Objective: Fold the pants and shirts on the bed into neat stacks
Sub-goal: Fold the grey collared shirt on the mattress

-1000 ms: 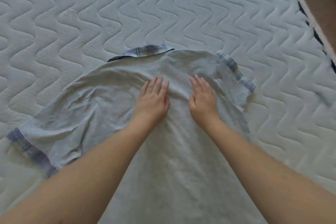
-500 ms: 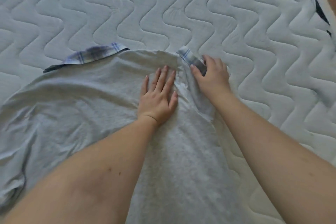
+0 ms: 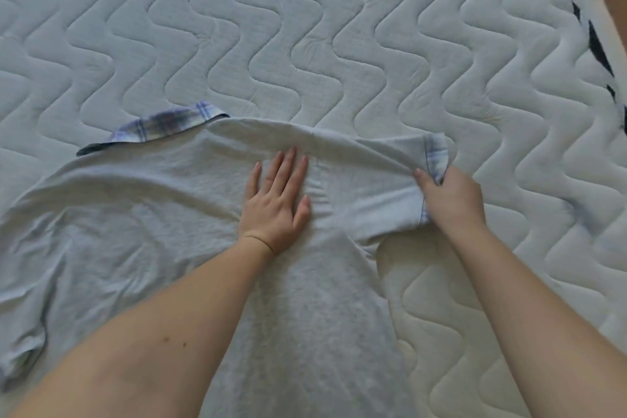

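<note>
**Head view: pulling the sleeve flat**

Head camera looks down at a gray shirt (image 3: 142, 220) lying on the white bed (image 3: 305, 44). It lies spread out, with its plaid collar (image 3: 163, 124) at the far edge.

Left hand (image 3: 276, 204) lies flat on the shirt, just right of the collar, fingers straight and a little spread. It presses the cloth down.

Right hand (image 3: 453, 198) is at the right edge of the shirt. Its fingers and thumb pinch the plaid cuff of the right sleeve (image 3: 383, 187) and hold it out to the side. The sleeve looks stretched tight between the two hands.

I think this step is getting the shirt smooth and ready, and no fold is made yet. No pants or stacks can be seen.

Next, the sleeve probably has to be folded in over the body of the shirt. The flat hand should hold the cloth so it does not slide. The other sleeve, left of the collar, looks bunched up and may need smoothing too.
</note>
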